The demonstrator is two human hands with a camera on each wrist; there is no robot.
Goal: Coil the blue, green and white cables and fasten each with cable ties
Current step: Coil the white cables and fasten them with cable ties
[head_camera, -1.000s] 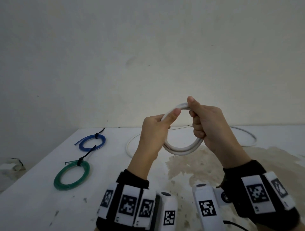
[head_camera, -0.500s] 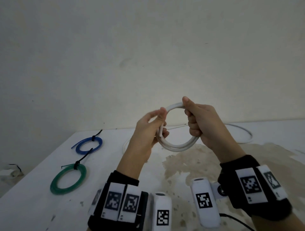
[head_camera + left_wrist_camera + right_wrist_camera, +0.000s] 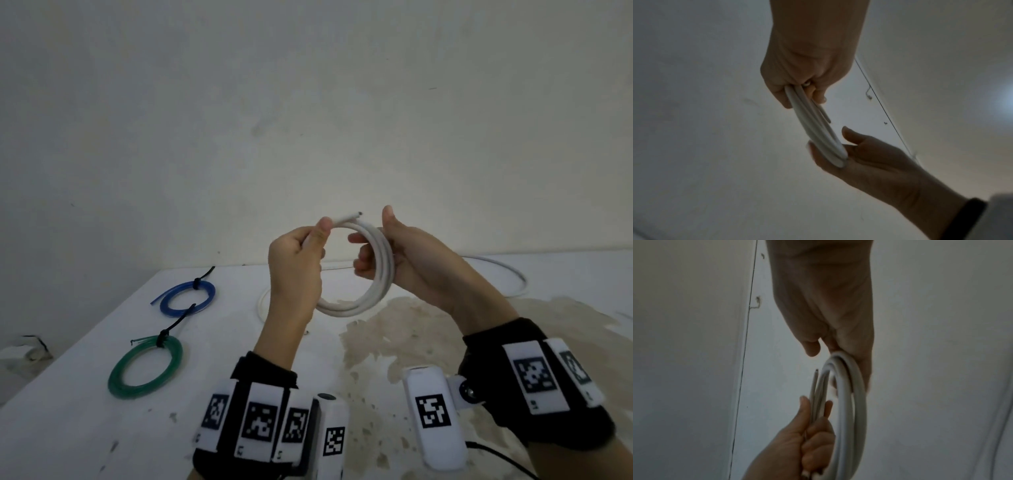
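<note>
Left hand (image 3: 296,274): raised above the table, fingers curled round the left side of the coiled white round cable (image 3: 371,284), thumb pressing the cable's cut end against the forefinger so that the tip juts up and to the right past the thumb. Seen from the left wrist view, the same left hand (image 3: 807,65) clenched on several turns of the white cable (image 3: 818,129), strands fanning out below the knuckles.

Right hand (image 3: 407,260): cupping the right side of the same coil, fingers hooked loosely through the ring from behind, thumb upright and clear of the cable. From the right wrist view, right hand (image 3: 830,313) with the coil's turns (image 3: 849,394) lying in the crook of the fingers; tightness of that grasp hard to tell, fingers only partly curled.

Coil held in the air between both hands, roughly upright, tilted a little toward the camera, above the white stained table (image 3: 85,428). A loose run of the same white cable trailing behind on the table, curving off to the right and to the left behind the left wrist.

Farther left on the table: a flat coil of blue cable (image 3: 188,301) fastened with a black cable tie (image 3: 197,283), near the back edge; nearer and just left of it, a flat coil of green cable (image 3: 145,366) fastened with another black cable tie (image 3: 161,341), its tail reaching up toward the blue coil. Both coils well apart from the hands.

Black wristbands with white square-patterned markers (image 3: 260,423) on both wrists. Plain pale wall (image 3: 308,120) behind.
</note>
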